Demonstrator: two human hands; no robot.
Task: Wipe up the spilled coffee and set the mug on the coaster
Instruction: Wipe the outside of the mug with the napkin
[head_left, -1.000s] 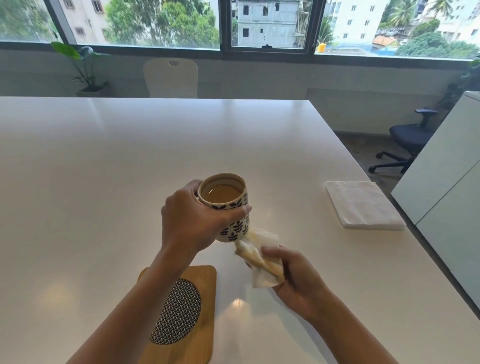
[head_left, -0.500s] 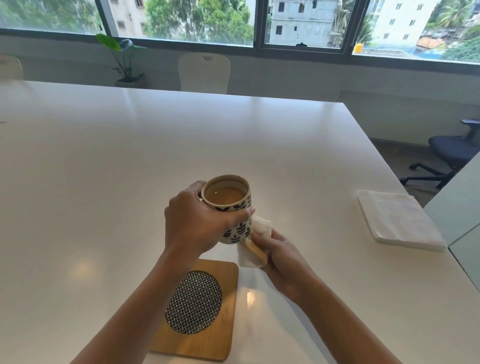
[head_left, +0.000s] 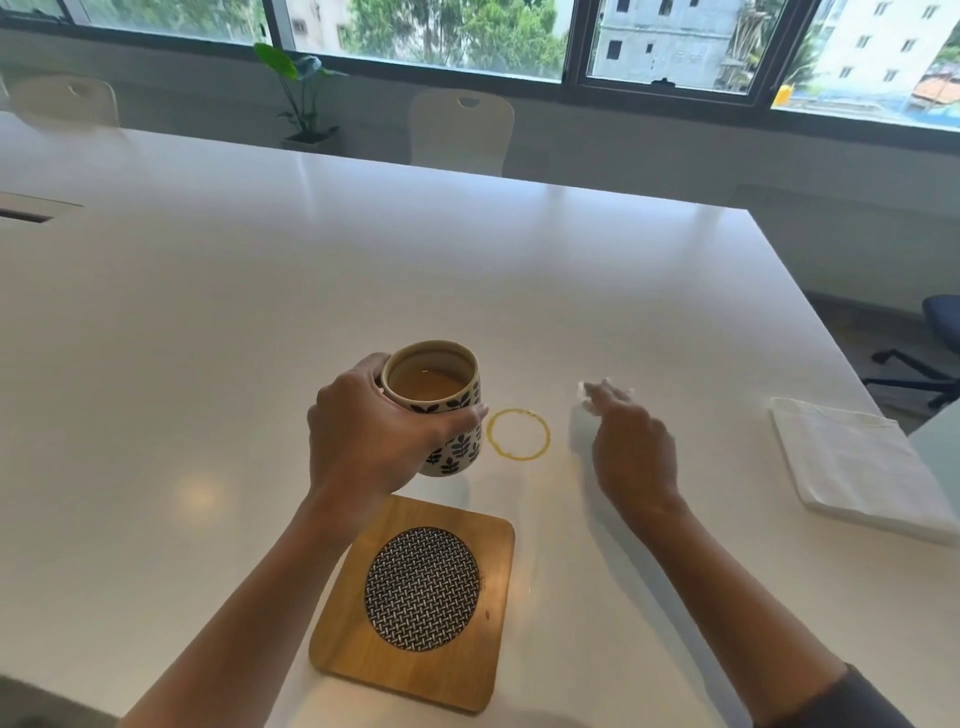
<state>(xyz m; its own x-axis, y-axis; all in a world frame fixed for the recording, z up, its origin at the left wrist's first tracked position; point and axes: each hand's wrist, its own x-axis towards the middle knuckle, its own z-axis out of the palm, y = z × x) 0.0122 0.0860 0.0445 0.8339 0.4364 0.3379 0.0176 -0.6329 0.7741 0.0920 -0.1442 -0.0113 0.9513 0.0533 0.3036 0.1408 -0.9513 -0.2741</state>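
Note:
My left hand (head_left: 363, 436) grips a cream mug (head_left: 451, 415) with a dark leaf pattern, filled with coffee. The mug is upright just beyond the coaster (head_left: 415, 603), a square wooden one with a round woven black-and-white inset, which has nothing on it. I cannot tell whether the mug's base touches the table. A thin brown coffee ring (head_left: 518, 434) marks the white table right of the mug. My right hand (head_left: 631, 452), blurred, is right of the ring, and a crumpled white tissue (head_left: 592, 395) shows at its fingertips.
A folded stack of white napkins (head_left: 857, 467) lies near the table's right edge (head_left: 831, 332). White chairs (head_left: 460, 130) and a potted plant (head_left: 306, 98) stand beyond the far side. An office chair (head_left: 935, 338) is on the floor to the right.
My right hand has pulled away from the mug's base to the right with the tissue. The coffee ring now shows on the table. The mug stays in my left hand.

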